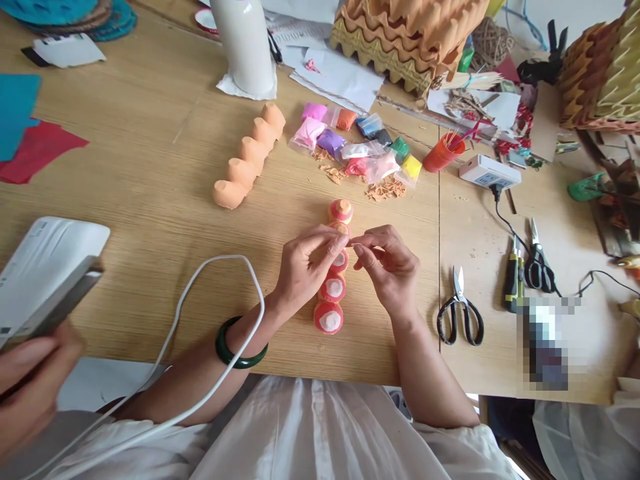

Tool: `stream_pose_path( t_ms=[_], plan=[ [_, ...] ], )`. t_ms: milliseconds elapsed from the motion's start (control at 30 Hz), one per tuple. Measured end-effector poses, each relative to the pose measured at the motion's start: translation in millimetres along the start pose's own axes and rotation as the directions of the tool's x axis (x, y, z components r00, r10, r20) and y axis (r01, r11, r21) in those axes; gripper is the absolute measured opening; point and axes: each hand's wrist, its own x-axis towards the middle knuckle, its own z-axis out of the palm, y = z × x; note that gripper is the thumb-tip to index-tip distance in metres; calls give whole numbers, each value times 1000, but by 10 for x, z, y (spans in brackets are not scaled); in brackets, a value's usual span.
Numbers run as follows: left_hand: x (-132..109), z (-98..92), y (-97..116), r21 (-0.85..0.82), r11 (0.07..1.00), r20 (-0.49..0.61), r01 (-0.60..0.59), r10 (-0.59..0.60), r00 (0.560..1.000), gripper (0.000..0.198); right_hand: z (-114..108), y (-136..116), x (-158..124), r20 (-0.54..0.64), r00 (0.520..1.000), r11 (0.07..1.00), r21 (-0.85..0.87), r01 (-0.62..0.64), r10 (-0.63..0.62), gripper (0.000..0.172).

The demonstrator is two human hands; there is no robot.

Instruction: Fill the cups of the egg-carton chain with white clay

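Note:
A row of egg-carton cups (329,318), painted red with pale clay-like caps on several of them, lies lengthwise in front of me. Above its middle, my left hand (311,259) pinches thumb against fingertips. My right hand (389,265) is closed in a pinch too, its fingertips almost meeting the left ones. Whatever sits between the fingertips is too small to make out. Farther off to the left lies a plain orange strip of egg-carton cups (253,157). Small bags of coloured clay (331,142) are spread beyond the hands, beside little orange scraps (385,189).
Scissors (459,307) lie right of my right hand, near a second pair (539,263) and a power strip (490,172). A white cable (186,303) loops over my left forearm. Another person's hand (37,377) holds a phone at left. Stacked egg trays (400,50) stand behind.

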Motion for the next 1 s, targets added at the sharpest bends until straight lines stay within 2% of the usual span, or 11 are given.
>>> stream_pose_path(
  t_ms=[167, 267, 367, 433, 633, 833, 1000],
  plan=[
    [5, -10, 24, -15, 1000, 47, 8, -7, 999, 32, 2, 6, 9, 9, 1000, 1000, 26, -10, 10, 15],
    [-9, -14, 14, -80, 994, 77, 81, -74, 994, 29, -1, 8, 12, 21, 999, 999, 25, 29, -30, 11],
    [-22, -15, -9, -168, 972, 96, 167, -152, 984, 29, -20, 3, 23, 41, 994, 994, -44, 100, -98, 9],
    [-25, -17, -18, -170, 969, 98, 181, -167, 981, 30, -40, -3, 38, 61, 987, 979, -128, 156, -149, 10],
    [-18, -13, -26, -122, 983, 80, 141, -132, 988, 35, -53, 7, 62, 83, 944, 907, -262, 329, -318, 13],
    [-3, -2, -22, -86, 984, 89, 154, -146, 985, 41, -16, 7, 29, 58, 944, 880, -347, 323, -324, 13],
    [25, 1, -25, -64, 994, 56, 93, -89, 994, 42, -11, 6, 36, 29, 942, 882, -341, 324, -335, 14]
  ],
)
